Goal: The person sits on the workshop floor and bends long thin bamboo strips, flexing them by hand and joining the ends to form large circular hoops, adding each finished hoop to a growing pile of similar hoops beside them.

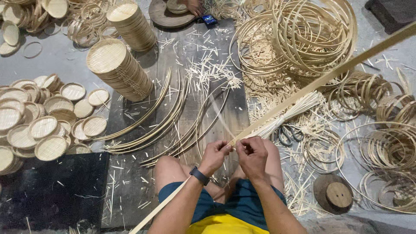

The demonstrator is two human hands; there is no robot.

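Observation:
My left hand and my right hand meet over my knees, both pinching a long flat bamboo strip. The strip runs from the upper right edge down through my fingers and on to the lower left, under my left forearm. A thin blurred sliver rises from my fingers toward the boards. A dark watch sits on my left wrist.
Curved bamboo strips lie on dark boards ahead. Stacks of round woven lids stand at upper left, loose lids at left. Coiled bamboo hoops fill the right. Scissors lie by a tied sliver bundle; a round wooden block at lower right.

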